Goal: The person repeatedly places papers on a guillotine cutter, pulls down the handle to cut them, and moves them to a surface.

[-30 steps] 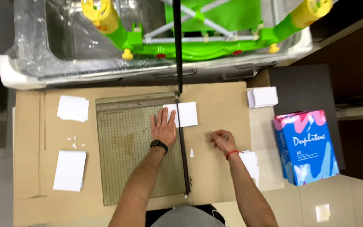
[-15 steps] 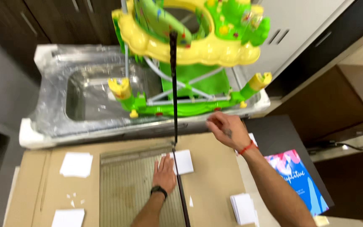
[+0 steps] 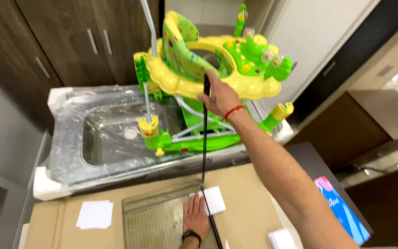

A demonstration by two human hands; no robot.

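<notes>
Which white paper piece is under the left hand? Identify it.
The white sheet at the paper cutter blade, under the left hand; the other stacks lie untouched.

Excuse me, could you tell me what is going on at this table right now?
A person is working a paper cutter on a cardboard-covered table. The right hand grips the top of the raised black cutter arm, lifted high. The left hand lies flat on the gridded board, pressing a white sheet that sticks out past the blade edge. Cut white pieces lie to the left. Behind stand a plastic-wrapped steel sink and a green and yellow baby walker.
</notes>
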